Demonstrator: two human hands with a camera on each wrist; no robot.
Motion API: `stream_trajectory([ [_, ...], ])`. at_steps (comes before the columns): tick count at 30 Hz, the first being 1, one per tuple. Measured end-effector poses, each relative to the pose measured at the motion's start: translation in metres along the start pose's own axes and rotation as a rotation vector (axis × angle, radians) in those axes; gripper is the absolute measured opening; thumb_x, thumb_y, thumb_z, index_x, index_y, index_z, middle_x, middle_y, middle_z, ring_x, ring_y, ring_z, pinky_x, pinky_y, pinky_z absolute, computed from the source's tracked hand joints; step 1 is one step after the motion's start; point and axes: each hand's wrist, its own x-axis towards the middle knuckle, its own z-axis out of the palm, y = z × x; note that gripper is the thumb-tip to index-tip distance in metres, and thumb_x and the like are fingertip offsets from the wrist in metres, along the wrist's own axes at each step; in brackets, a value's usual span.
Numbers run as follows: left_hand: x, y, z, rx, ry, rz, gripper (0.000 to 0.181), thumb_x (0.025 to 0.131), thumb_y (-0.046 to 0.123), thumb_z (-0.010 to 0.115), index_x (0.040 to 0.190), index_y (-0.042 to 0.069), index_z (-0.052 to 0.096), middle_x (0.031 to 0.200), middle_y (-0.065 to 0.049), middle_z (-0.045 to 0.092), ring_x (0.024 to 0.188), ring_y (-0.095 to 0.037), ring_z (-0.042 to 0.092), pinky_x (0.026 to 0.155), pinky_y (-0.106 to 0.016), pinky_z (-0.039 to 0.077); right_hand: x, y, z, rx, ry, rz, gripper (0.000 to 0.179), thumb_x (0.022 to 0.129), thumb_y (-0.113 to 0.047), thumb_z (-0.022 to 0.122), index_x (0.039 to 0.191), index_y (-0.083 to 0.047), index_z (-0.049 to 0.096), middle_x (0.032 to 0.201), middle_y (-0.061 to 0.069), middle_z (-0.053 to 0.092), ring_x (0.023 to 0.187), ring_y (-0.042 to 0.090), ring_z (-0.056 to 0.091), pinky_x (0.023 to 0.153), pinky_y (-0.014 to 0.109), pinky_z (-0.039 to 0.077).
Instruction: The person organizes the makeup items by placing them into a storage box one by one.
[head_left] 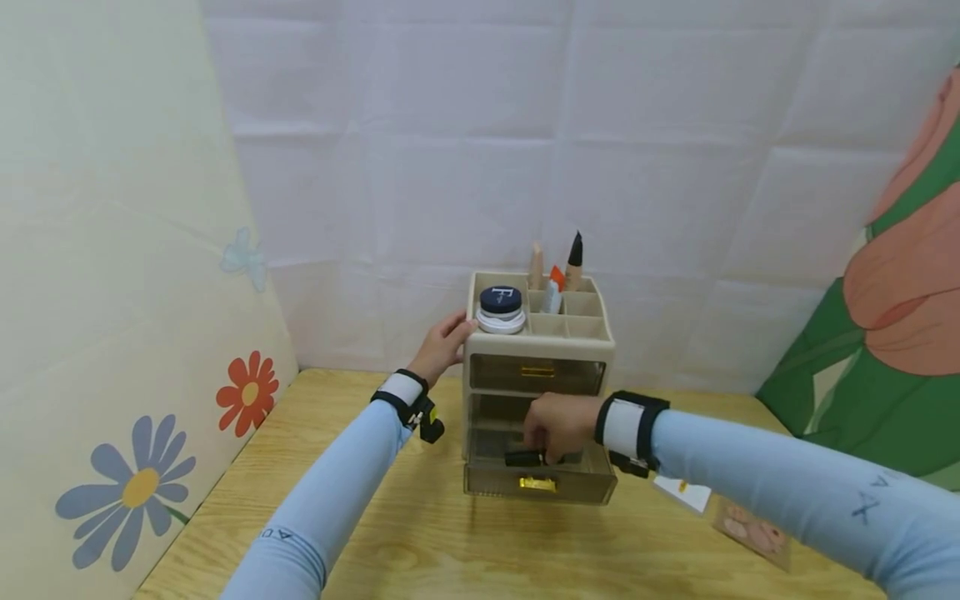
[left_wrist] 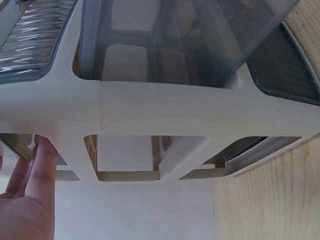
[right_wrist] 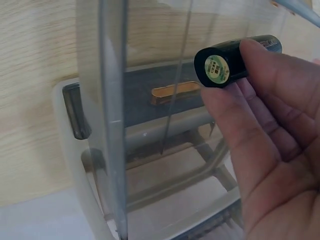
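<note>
Just below and right of centre in the head view, your right hand (head_left: 562, 421) reaches in from the right with thumb and fingers pinching a tube (head_left: 521, 458) at the open drawer (head_left: 577, 488), while your left hand (head_left: 441, 343), nearly straight-fingered, rests against the cabinet (head_left: 540, 344). The tube is black, with a round label on its end at upper right in the right wrist view. On the cabinet's top, a dark-lidded jar (head_left: 501, 298) sits on a white compact (head_left: 500, 325), left of compartments holding a black-tipped pen (head_left: 574, 271).

Our left arm (head_left: 337, 492) extends forward, the left hand (head_left: 442, 346) with its fingers (left_wrist: 42, 172) nearly straight; our right arm (head_left: 780, 467) angles inward, the right hand (head_left: 561, 419) directed downward in a pinch.
</note>
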Motion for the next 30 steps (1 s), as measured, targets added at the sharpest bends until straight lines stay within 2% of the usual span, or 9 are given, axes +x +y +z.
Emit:
stream_trajectory([
  [6, -0.001, 0.000, 0.000, 0.010, 0.002, -0.008, 0.054, 0.100, 0.035, 0.050, 0.148, 0.011, 0.042, 0.143, -0.011, 0.047, 0.122, -0.028, 0.052, 0.093, -0.046, 0.050, 0.001, -0.002, 0.005, -0.044, -0.034, 0.043, 0.029, 0.072, 0.002, 0.082, 0.096, -0.011, 0.073, 0.086, -0.007, 0.065, 0.082, 0.011, 0.061, 0.075, 0.028, 0.053],
  [12, -0.005, 0.004, 0.001, 0.006, -0.022, -0.010, 0.052, 0.102, 0.032, 0.048, 0.148, 0.010, 0.041, 0.144, -0.013, 0.046, 0.123, -0.030, 0.050, 0.093, -0.047, 0.049, 0.001, -0.006, 0.010, -0.080, -0.045, 0.002, 0.028, 0.072, 0.006, 0.080, 0.093, -0.011, 0.073, 0.083, -0.007, 0.065, 0.079, 0.009, 0.060, 0.072, 0.025, 0.052],
  [15, -0.005, 0.003, 0.001, 0.001, -0.021, -0.014, 0.051, 0.102, 0.030, 0.048, 0.148, 0.010, 0.041, 0.144, -0.013, 0.046, 0.122, -0.030, 0.051, 0.093, -0.047, 0.049, 0.002, -0.007, 0.013, -0.081, -0.054, -0.019, 0.026, 0.075, 0.014, 0.071, 0.081, -0.011, 0.070, 0.073, -0.008, 0.059, 0.068, 0.006, 0.053, 0.062, 0.022, 0.048],
  [19, -0.003, 0.000, 0.002, 0.007, -0.008, -0.014, 0.050, 0.102, 0.030, 0.048, 0.148, 0.010, 0.042, 0.143, -0.012, 0.048, 0.121, -0.029, 0.052, 0.092, -0.046, 0.050, 0.005, -0.005, 0.018, -0.081, -0.066, -0.027, 0.032, 0.078, 0.019, 0.060, 0.071, -0.012, 0.063, 0.064, -0.008, 0.050, 0.060, 0.007, 0.040, 0.054, 0.022, 0.037],
  [26, -0.002, 0.001, 0.001, 0.013, -0.011, -0.015, 0.055, 0.100, 0.036, 0.050, 0.148, 0.011, 0.041, 0.144, -0.012, 0.047, 0.122, -0.029, 0.051, 0.093, -0.046, 0.050, 0.006, -0.004, 0.016, -0.100, -0.048, -0.052, 0.030, 0.077, 0.016, 0.063, 0.081, -0.013, 0.070, 0.073, -0.009, 0.060, 0.068, 0.006, 0.052, 0.062, 0.023, 0.048],
  [30, -0.001, 0.002, -0.001, 0.014, -0.008, -0.019, 0.056, 0.099, 0.037, 0.051, 0.148, 0.011, 0.041, 0.144, -0.011, 0.047, 0.122, -0.029, 0.051, 0.093, -0.046, 0.050, 0.002, -0.003, 0.007, -0.034, -0.036, -0.014, 0.030, 0.075, 0.009, 0.072, 0.095, -0.013, 0.073, 0.084, -0.008, 0.066, 0.080, 0.009, 0.061, 0.072, 0.026, 0.052],
])
